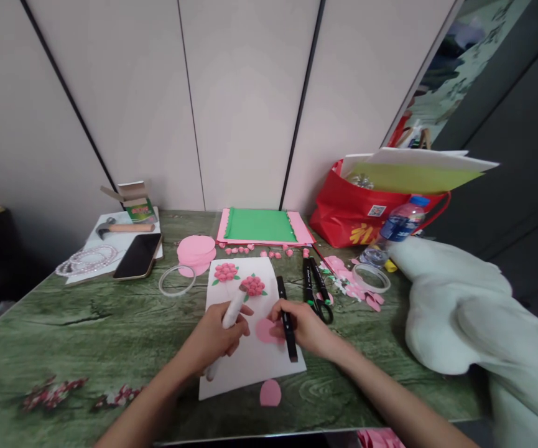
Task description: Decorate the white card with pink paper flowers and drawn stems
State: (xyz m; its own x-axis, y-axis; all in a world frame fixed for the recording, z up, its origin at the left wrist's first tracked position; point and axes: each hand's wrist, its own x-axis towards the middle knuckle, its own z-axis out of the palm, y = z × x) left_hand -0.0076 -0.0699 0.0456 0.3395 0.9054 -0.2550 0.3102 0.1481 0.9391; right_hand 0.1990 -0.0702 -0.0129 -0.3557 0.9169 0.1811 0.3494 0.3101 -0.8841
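My left hand (217, 333) is closed around a thick white marker (234, 307), its darker end tilted up toward the paper flowers. My right hand (302, 325) is closed with a black marker (288, 330) in it. The same hand's fingertips touch a pink paper circle (265, 330) over a white sheet (250, 367); how firmly they pinch it I cannot tell. Two clusters of pink paper blooms with green leaves, one at the upper left (226, 272) and one beside it (254, 285), sit on the sheet. Below its lower edge lies a pink paper piece (270, 393) with one flat side.
Behind the sheet are small pink paper rolls (241, 250) and green paper (262, 225). Pink discs (196, 252), a tape ring (176, 282) and a phone (138, 256) lie left. Black markers (308, 280), paper scraps (347, 277), a bottle (397, 227) and a red bag (338, 205) stand right.
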